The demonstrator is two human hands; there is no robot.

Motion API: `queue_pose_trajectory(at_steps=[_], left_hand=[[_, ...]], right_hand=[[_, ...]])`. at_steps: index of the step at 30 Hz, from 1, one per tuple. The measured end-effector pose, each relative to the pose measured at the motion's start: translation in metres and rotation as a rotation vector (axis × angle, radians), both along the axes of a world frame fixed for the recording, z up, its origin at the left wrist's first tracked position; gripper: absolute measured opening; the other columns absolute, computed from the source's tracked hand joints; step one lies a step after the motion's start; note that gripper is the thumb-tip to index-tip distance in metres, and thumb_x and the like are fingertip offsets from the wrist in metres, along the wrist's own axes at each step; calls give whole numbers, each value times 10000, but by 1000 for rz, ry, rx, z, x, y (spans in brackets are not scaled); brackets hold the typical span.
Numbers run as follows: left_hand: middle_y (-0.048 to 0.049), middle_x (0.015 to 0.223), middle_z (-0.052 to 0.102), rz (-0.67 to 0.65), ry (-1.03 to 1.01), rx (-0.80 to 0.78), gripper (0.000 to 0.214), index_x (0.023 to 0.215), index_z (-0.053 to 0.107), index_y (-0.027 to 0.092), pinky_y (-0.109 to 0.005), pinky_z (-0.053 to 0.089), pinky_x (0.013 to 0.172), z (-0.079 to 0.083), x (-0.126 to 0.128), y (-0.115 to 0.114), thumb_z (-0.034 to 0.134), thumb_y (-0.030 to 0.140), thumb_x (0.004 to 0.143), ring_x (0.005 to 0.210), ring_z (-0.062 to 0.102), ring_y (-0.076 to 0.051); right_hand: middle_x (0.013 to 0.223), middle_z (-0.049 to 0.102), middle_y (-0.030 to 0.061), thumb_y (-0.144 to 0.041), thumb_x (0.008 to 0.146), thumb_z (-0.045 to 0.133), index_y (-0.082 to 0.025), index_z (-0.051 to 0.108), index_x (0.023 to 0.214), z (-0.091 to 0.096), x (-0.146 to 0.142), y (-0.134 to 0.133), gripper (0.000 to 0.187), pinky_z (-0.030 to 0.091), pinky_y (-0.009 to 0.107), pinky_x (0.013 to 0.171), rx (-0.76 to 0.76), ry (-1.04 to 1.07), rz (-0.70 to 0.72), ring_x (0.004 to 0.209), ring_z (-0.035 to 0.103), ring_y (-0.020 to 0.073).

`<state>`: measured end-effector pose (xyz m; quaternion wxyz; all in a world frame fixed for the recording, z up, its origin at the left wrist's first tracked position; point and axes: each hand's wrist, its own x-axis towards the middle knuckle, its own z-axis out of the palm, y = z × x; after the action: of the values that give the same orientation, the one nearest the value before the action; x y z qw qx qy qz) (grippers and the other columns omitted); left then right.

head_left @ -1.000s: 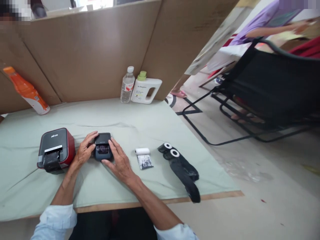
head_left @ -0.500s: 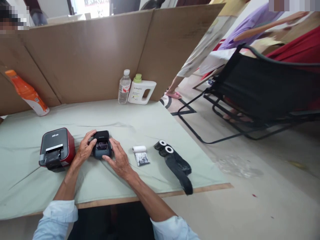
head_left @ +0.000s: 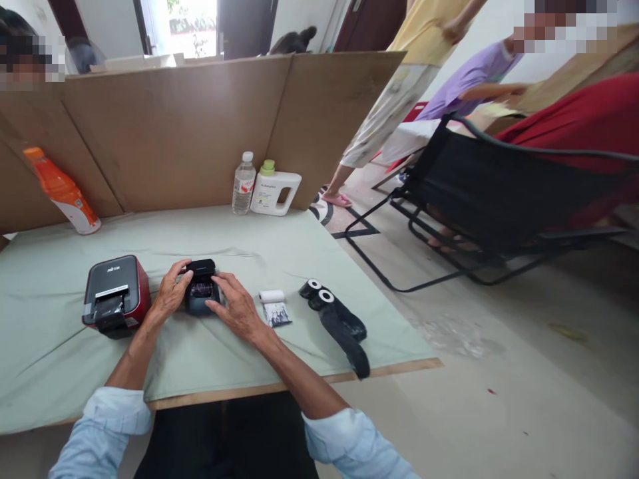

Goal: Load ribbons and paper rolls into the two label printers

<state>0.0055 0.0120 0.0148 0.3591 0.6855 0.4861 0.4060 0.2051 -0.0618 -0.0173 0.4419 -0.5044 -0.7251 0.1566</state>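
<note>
A small black portable printer (head_left: 202, 297) stands on the cloth-covered table with its lid raised and a dark roll showing in its bay. My left hand (head_left: 170, 294) grips its left side, the thumb near the hinge and the fingers up by the lid. On the other side my right hand (head_left: 238, 307) holds the right edge, thumb low and fingertips higher. To the left sits a bigger black and red label printer (head_left: 117, 293) with black film coming out of its front slot. Right of my right hand lies a white paper roll (head_left: 272, 297) with a printed strip (head_left: 277, 314) unrolled from it.
Two black ribbon rolls (head_left: 339, 322) with white cores trail over the table's right part. Along the cardboard screen (head_left: 190, 133) stand an orange bottle (head_left: 64, 193), a water bottle (head_left: 244, 184) and a white jug (head_left: 276, 191). A black folding chair (head_left: 479, 193) and people are beyond.
The head view has tilted up and shifted slightly, so the scene's far part sits lower. My right fingers have moved a little along the small printer's right edge. The printer's lid stays raised.
</note>
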Motion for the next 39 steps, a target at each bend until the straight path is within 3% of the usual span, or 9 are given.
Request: queue_pose_trajectory(at_steps=[7, 13, 25, 33, 39], left_hand=[[-100, 1291, 738, 110, -59, 29, 453, 1219, 733, 198, -401, 511, 1075, 0, 9, 7, 596, 511, 922, 1124, 680, -249], [-115, 1274, 749, 96, -98, 22, 500, 1219, 733, 178, -387, 510, 1066, -2, 9, 10, 580, 549, 922, 1153, 683, -254], [-105, 1279, 757, 80, -84, 16, 497, 1223, 737, 182, -381, 503, 1072, -1, 7, 8, 585, 544, 918, 1168, 681, -257], [-118, 1270, 754, 82, -62, 32, 518, 1211, 732, 174, -395, 500, 1089, -2, 8, 10, 566, 565, 915, 1195, 681, -271], [-126, 1256, 756, 91, -54, 45, 609, 1225, 725, 163, -397, 518, 1073, -4, 5, 19, 581, 648, 888, 1168, 688, -287]], right_hand=[[1314, 709, 116, -237, 926, 752, -246, 687, 1340, 23, -4, 14, 419, 568, 452, 1046, -9, -179, 84, 1191, 670, 273], [1092, 773, 82, -172, 973, 674, -237, 755, 1090, 23, -10, 23, 157, 572, 397, 969, -7, -224, 58, 1044, 693, 251], [1156, 747, 85, -51, 912, 615, -237, 687, 1212, 27, -9, 30, 360, 559, 400, 994, 26, -309, 66, 1126, 666, 269], [1029, 728, 74, -161, 1007, 628, -229, 702, 1044, 29, -16, 37, 107, 521, 296, 827, 43, -466, 21, 1001, 672, 221], [1043, 727, 71, -225, 1089, 522, -214, 698, 1099, 37, -21, 39, 177, 487, 277, 798, 49, -536, 13, 993, 671, 204]])
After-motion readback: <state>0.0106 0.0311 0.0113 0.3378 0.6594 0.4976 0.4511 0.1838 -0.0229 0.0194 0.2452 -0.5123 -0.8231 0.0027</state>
